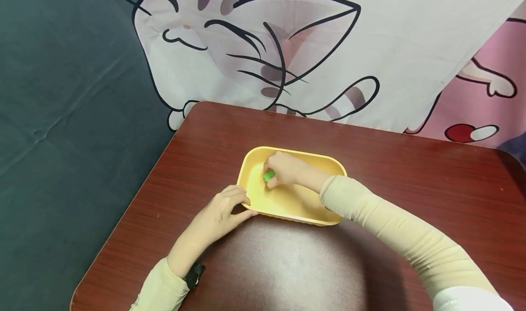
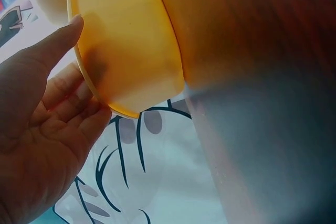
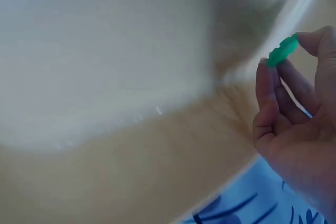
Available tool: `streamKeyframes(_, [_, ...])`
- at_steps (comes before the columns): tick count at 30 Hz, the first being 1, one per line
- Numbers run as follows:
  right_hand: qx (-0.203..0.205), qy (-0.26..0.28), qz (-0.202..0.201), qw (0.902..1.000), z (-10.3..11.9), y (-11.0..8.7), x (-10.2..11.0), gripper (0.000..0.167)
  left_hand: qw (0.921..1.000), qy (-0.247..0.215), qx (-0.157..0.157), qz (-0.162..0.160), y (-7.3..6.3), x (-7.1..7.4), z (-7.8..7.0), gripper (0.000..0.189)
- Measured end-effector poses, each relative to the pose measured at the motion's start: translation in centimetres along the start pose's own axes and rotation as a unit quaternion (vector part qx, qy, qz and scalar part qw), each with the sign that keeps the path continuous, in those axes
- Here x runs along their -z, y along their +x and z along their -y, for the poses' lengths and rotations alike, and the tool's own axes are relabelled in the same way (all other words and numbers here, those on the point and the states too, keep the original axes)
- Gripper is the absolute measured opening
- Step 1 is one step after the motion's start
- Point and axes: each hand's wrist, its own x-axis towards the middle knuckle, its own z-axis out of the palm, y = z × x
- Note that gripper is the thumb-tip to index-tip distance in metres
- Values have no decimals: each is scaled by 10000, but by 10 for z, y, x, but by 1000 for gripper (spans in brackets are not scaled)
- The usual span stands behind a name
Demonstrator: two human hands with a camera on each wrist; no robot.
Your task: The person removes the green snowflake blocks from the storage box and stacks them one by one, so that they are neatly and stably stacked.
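Note:
A yellow plastic tray (image 1: 287,206) with rounded corners stands on the table. My left hand (image 1: 219,213) grips its near left corner, thumb outside the wall and fingers over the rim; the left wrist view shows the same hold on the tray wall (image 2: 126,40). My right hand (image 1: 285,169) is inside the tray near its left end. Between thumb and fingertips it pinches a small green piece (image 1: 269,176). In the right wrist view this green piece (image 3: 282,50) looks thin, with a bumpy edge; its exact kind I cannot tell.
The tray rests on a reddish-brown wooden table (image 1: 185,165). Behind the table hangs a white cloth (image 1: 411,41) with cartoon cats. A dark green cloth (image 1: 74,119) covers the left side. A black band (image 1: 195,274) is on the left wrist.

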Motion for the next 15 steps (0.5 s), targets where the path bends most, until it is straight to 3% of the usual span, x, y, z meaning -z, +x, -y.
streamKeyframes(5, [260, -390, -512, 9976, 3, -10, 22, 24, 10000, -1, 8, -7, 1, -1, 0, 17])
streamKeyframes(9, [663, 21, -867, 9940, 1, -25, 39, 27, 10000, 35, -3, -52, 1, 0, -1, 19])
streamKeyframes(15, [1100, 651, -1308, 9831, -13, -65, 53, 29, 9999, 111, 46, -28, 1, 0, -3, 20])
